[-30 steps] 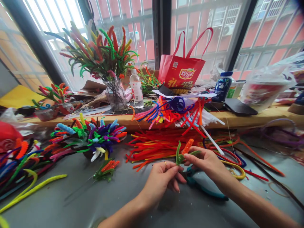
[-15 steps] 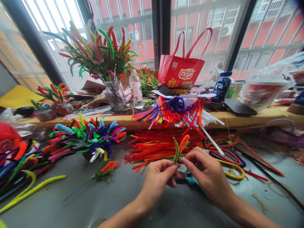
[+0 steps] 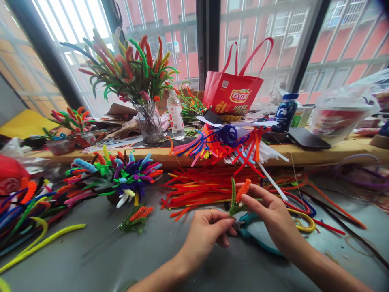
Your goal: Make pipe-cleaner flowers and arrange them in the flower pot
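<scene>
In the left hand [image 3: 209, 229], thumb and forefinger are pinching the green base of a small flower [image 3: 244, 187], which is held above the grey table [image 3: 170, 251]. The right hand [image 3: 263, 205] has its fingertips close together at the orange head; I cannot tell if they grip this head or a leaf behind it. The pliers [image 3: 258, 242] lie at five o'clock from the flower, just beside the hands.

I judge the piece as partly made: the orange head stands beside an upright green leaf [image 3: 233, 192], and both seem gathered at the base. No long stem is visible below the left hand, so this part is perhaps left. At nine o'clock, well apart, lies a similar orange-and-green bunch [image 3: 139, 214] with thin stems. Loose red and orange strips [image 3: 194, 190] lie between nine and ten o'clock, unused.
</scene>
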The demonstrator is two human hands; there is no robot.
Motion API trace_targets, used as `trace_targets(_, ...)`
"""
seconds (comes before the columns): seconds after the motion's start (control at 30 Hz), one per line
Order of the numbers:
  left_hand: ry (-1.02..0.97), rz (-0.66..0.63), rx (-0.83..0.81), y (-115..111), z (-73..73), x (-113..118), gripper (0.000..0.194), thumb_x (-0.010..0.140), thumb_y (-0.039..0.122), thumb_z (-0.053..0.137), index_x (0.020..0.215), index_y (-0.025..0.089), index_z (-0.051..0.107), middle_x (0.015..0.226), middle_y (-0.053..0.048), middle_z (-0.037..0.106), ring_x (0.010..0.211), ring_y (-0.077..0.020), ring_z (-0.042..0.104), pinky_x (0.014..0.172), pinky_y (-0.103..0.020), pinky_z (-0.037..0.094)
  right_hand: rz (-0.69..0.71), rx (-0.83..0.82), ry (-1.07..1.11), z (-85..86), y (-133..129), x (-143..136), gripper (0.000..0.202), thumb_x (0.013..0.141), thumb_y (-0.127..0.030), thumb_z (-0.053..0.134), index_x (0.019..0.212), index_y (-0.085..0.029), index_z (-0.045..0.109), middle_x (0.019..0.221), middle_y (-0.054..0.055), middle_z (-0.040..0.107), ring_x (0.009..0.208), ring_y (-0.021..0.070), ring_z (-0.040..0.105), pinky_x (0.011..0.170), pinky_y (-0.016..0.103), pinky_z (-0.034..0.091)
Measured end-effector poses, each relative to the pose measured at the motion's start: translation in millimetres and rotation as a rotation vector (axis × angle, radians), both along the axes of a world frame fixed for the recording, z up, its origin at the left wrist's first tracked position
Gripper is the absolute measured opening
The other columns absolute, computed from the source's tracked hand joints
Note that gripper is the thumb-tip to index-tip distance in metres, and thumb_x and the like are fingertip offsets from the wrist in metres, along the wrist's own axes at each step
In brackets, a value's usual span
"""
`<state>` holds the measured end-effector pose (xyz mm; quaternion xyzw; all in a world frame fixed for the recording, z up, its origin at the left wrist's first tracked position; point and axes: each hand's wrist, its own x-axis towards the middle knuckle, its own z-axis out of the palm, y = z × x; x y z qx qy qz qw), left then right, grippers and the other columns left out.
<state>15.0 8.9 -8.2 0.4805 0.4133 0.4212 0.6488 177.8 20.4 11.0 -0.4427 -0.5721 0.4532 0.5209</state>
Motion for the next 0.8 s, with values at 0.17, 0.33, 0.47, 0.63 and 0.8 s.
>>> trace_targets(0.17,-0.039,-0.024,-0.002,2,-1.6,1,0.037,0.063,0.037,0.072,0.089,0.011,0.064,0.067,-0.003,0.066,0.041,-0.0074,0.050,0.043,-0.020,0.038,0.020,-0.002,-0.039,1.0,0,0,0.018,0.078,-0.037,0.064,0.081,-0.019,0.064,0.076,-0.001,0.063,0.072,0.0140,0.056,0.065,0.023,0.043)
trace_targets(0.33,-0.031,0.010,0.055,4,1.3,0,0.038,0.064,0.042,0.071,0.084,0.010,0.063,0.055,0.002,0.058,0.041,-0.0075,0.050,0.043,-0.019,0.039,0.244,-0.027,-0.109,4.9,-5,-6,0.014,0.080,-0.031,0.060,0.078,-0.018,0.064,0.072,-0.002,0.060,0.069,0.0118,0.052,0.061,0.021,0.040)
trace_targets(0.47,-0.010,0.015,0.079,3,1.5,0,0.035,0.062,0.042,0.072,0.072,0.011,0.059,0.049,0.004,0.054,0.039,-0.0067,0.048,0.043,-0.019,0.040,0.226,-0.081,-0.068,9.5,-8,-8,0.020,0.081,-0.036,0.059,0.076,-0.016,0.060,0.067,-0.003,0.055,0.062,0.0100,0.047,0.055,0.021,0.037)
trace_targets(0.63,-0.053,0.032,0.084,2,3.8,1,0.044,0.056,0.045,0.077,0.078,0.013,0.056,0.061,0.002,0.060,0.037,-0.0057,0.049,0.040,-0.019,0.041,0.205,-0.102,-0.061,11.3,-8,-9,0.021,0.078,-0.034,0.061,0.071,-0.015,0.058,0.064,-0.003,0.054,0.059,0.0096,0.045,0.055,0.022,0.035)
trace_targets(0.8,-0.066,0.014,0.085,2,4.3,-1,0.043,0.055,0.047,0.077,0.066,0.015,0.049,0.049,0.006,0.053,0.032,-0.0053,0.045,0.034,-0.018,0.038,0.207,-0.118,0.033,17.1,-12,-12,0.018,0.075,-0.031,0.066,0.082,-0.017,0.058,0.063,-0.005,0.052,0.058,0.0089,0.045,0.054,0.021,0.034)
